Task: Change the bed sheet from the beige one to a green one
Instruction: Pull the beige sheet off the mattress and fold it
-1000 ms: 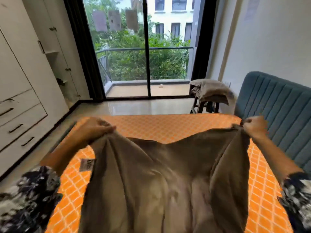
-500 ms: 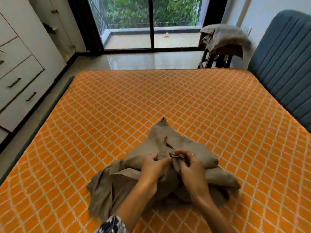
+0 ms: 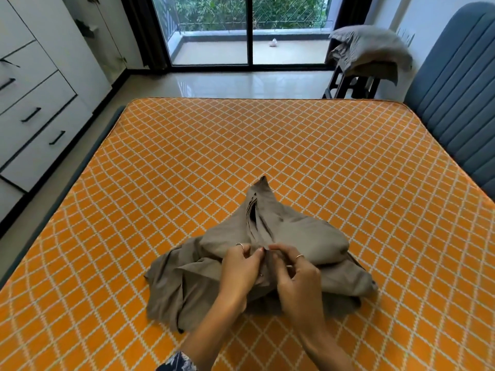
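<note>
A bunched grey-green sheet [image 3: 300, 236] lies in a loose heap on the bare orange diamond-patterned mattress [image 3: 187, 162], near its front middle. My left hand [image 3: 238, 271] and my right hand [image 3: 297, 279] meet on top of the heap, side by side. Both pinch a fold of the sheet between thumb and fingers at the heap's centre. A pointed corner of the sheet sticks out toward the far side of the bed. Part of the sheet is hidden under my hands and forearms.
A beige cloth pile [image 3: 372, 52] rests on a dark stool [image 3: 351, 84] beyond the bed's far right corner. A blue padded headboard [image 3: 455, 84] runs along the right. White drawers [image 3: 34, 113] line the left wall. A glass balcony door [image 3: 251, 30] stands ahead.
A second ago my hands held the sheet spread wide in the air. They came together and lowered it into a heap on the mattress, and they now pinch its centre.
</note>
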